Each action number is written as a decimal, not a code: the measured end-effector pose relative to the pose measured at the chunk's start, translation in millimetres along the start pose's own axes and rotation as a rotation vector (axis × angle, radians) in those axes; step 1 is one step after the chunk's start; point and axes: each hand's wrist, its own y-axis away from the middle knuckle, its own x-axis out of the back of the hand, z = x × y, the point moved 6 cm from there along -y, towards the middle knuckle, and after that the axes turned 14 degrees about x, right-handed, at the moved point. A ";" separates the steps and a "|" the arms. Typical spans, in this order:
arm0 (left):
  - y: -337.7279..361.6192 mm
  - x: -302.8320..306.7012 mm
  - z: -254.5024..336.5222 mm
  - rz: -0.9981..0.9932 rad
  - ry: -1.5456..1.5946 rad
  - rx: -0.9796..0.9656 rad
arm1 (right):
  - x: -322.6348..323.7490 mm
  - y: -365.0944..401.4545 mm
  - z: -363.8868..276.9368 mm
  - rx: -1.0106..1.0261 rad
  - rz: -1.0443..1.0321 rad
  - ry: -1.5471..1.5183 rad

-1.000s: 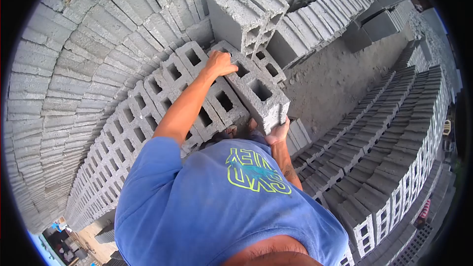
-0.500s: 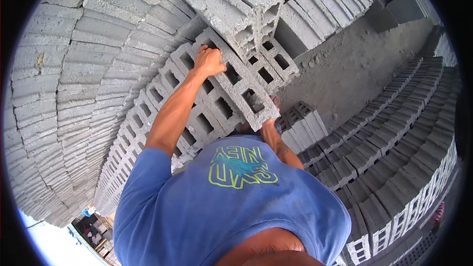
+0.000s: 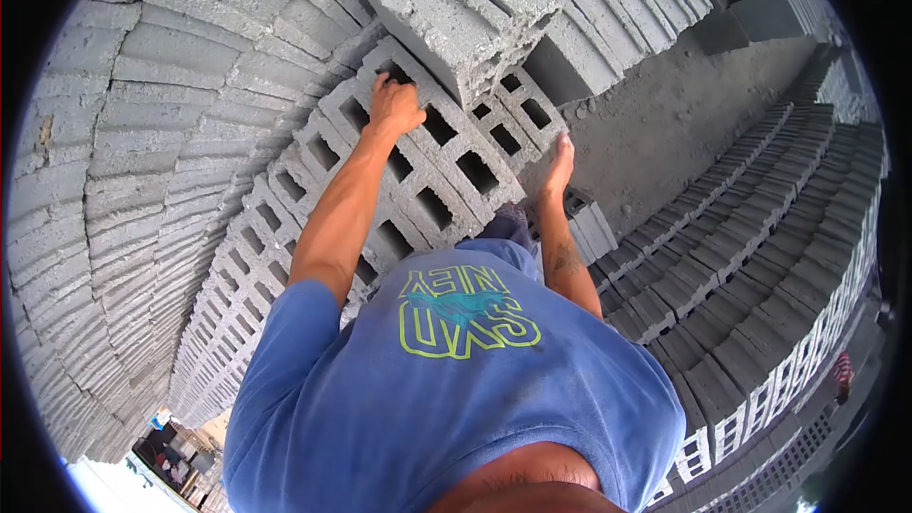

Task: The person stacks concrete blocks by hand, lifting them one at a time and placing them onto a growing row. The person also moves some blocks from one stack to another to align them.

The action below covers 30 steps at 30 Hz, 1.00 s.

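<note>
Grey hollow concrete blocks lie side by side in a row in front of me, their rectangular holes facing up. My left hand [image 3: 397,106] is closed on the far end of one concrete block [image 3: 450,144], its fingers hooked into the end hole. That block sits flush against the neighbouring block [image 3: 415,182] of the row. My right hand [image 3: 560,164] is off this block, with fingers stretched out and together, right at the near end of another hollow block [image 3: 521,123] further along. Two blocks [image 3: 465,9] rest on top of the row beyond my left hand.
A tall wall of stacked blocks [image 3: 180,142] rises on the left. More stacked blocks [image 3: 722,304] stand in long rows at right. A dusty dirt floor [image 3: 665,128] lies between, with a few blocks [image 3: 591,228] low beside my right forearm. Another person's striped sleeve [image 3: 844,369] shows far right.
The block under my left hand, earlier raised and tilted, now lies level with the row. My right hand has let go of its near end and moved up and right.
</note>
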 end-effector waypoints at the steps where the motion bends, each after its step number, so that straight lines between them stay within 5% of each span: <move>1: -2.4 -2.7 0.0 0.004 0.006 0.001 | -8.9 -12.0 -40.5 0.070 -0.076 0.060; 5: 3.5 -4.9 -2.5 -0.025 -0.001 0.001 | -91.8 -24.3 -157.5 0.234 -0.510 -0.025; 7: 7.6 -7.1 -6.0 0.141 0.155 -0.119 | -135.8 -2.6 -195.8 0.149 -0.760 -0.015; 9: 31.5 5.5 -6.2 0.135 0.186 -0.095 | -158.7 11.5 -205.8 0.086 -0.764 0.007; 11: 58.7 2.3 -21.1 0.378 0.419 -0.041 | -175.3 17.6 -198.7 -0.047 -0.604 -0.195; 16: 103.3 -32.3 -41.8 0.460 0.499 0.004 | -215.1 22.7 -190.5 -0.271 -0.457 -0.617; 20: 104.4 -29.8 -42.1 0.475 0.547 0.012 | -183.8 27.7 -186.0 -0.245 -0.420 -0.525; 24: 81.9 -11.0 -41.7 0.414 0.779 0.170 | -110.1 49.4 -180.8 -0.274 -0.619 -0.651; 30: 36.8 91.9 0.6 0.363 1.041 0.153 | -5.7 68.5 -173.3 -0.611 -0.312 -0.910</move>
